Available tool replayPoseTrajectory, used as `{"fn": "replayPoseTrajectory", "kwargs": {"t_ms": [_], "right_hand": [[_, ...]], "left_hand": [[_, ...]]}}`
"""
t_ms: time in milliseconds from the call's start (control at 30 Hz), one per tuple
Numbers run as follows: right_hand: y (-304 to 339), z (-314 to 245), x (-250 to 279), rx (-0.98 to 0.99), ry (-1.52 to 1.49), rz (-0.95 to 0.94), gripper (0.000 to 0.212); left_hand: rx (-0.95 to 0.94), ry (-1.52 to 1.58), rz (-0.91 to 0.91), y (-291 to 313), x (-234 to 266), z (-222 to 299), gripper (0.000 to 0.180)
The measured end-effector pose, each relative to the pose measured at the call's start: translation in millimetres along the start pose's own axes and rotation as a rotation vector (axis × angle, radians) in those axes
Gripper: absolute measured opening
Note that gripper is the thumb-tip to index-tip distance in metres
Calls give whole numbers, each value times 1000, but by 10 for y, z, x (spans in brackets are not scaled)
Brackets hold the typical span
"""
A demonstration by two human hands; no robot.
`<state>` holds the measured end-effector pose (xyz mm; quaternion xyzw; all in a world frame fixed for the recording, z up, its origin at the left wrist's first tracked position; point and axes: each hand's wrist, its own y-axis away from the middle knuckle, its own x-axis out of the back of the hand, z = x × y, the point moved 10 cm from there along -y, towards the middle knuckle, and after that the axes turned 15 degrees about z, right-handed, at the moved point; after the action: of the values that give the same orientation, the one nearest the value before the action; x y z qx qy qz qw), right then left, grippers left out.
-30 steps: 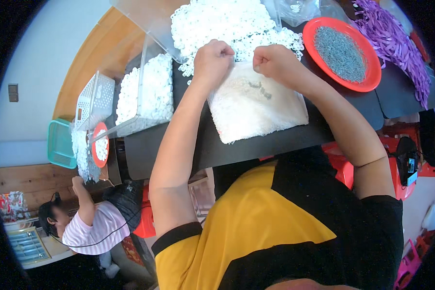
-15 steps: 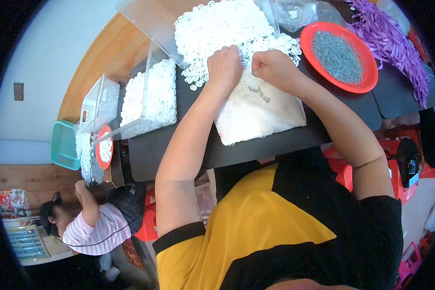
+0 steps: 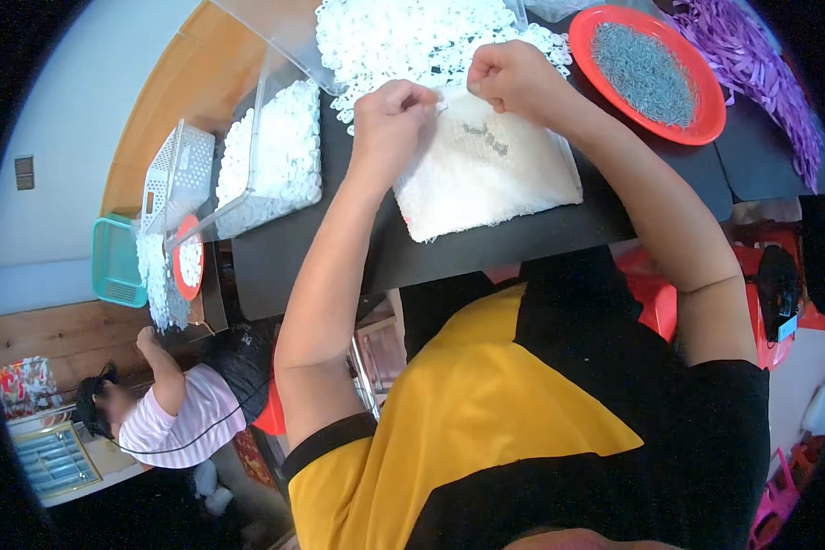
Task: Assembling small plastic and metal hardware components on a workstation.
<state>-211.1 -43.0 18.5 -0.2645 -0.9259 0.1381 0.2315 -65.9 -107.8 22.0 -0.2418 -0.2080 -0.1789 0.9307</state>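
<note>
My left hand (image 3: 387, 128) is above the left far corner of a white cloth pad (image 3: 486, 192), its thumb and forefinger pinched on a small white plastic piece (image 3: 441, 104). Across from it, my right hand (image 3: 521, 81) hovers over the pad's far edge, fingers curled closed; whatever they hold is hidden. Several tiny grey metal pins (image 3: 486, 137) lie on the pad between my hands and me. Just beyond both hands spreads a heap of small white ring-shaped plastic pieces (image 3: 403, 41).
To the right, a red plate (image 3: 713, 115) holds grey metal pins, with purple strips (image 3: 752, 73) beyond. On the left stand a clear bin (image 3: 270, 151) of white pieces, a white perforated basket (image 3: 179, 174) and a green basket (image 3: 119, 266). Another person (image 3: 183, 403) sits at the table's far left.
My left hand has moved left and nearer to me, and now shows a white piece at its fingertips. My right hand stays closed near the pad's far edge. The view has shifted slightly.
</note>
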Motion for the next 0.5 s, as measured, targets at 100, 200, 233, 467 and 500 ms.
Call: {"fn": "replayPoseTrajectory", "kwargs": {"t_ms": [100,200,233,467,500], "right_hand": [[21,12,-47,-115,-65,-45,9],[70,-50,-78,-162,-229,-78,8],[87,-118,-94,-123,-261,-87,8],[179,-393,-68,90,-301,-18,10],[177,-383,-71,89,-299,-19,10]], "left_hand": [[-71,-34,-15,61,130,-50,12],[-67,-80,39,96,253,-8,8],[-65,-78,42,118,277,106,8],[521,630,-152,298,-121,118,14],[534,695,-161,295,-144,124,15]]}}
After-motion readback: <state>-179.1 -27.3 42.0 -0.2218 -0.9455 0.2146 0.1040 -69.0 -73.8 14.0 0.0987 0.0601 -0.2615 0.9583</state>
